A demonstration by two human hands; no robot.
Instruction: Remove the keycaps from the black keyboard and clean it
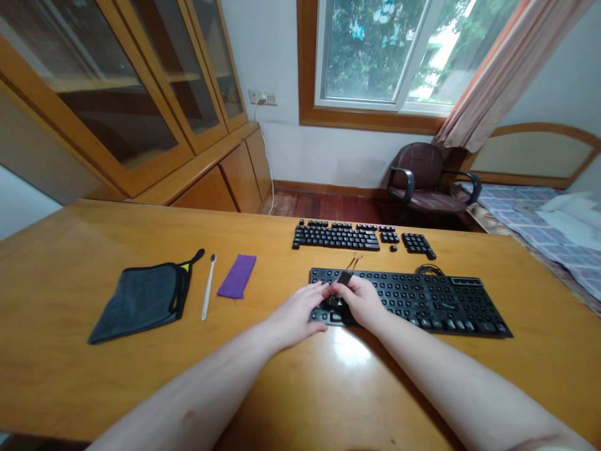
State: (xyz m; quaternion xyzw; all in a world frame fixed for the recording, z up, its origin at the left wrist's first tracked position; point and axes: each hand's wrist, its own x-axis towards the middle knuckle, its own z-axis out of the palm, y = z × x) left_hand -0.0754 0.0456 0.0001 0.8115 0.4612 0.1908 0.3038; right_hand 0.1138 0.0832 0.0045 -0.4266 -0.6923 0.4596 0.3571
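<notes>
My right hand (365, 300) is closed around a small dark tool (345, 277) with two thin wire prongs that point up and away from me. Its lower end is partly hidden by my fingers, over the left part of a black keyboard (441, 304). Most of that keyboard has its keycaps off, so rows of bare key stems show. My left hand (300, 313) rests flat with fingers stretched on the keyboard's left end, its fingertips close to the tool and its thumb on the table. Behind the keyboard, loose black keycaps (335, 237) lie arranged in keyboard order.
On the wooden table (154, 388), left of my hands, lie a purple cloth pouch (238, 276), a white toothbrush (207, 289) and a folded dark grey cloth (143, 297). A coiled cable (429, 270) sits behind the keyboard. Beyond the table stands an armchair (420, 172).
</notes>
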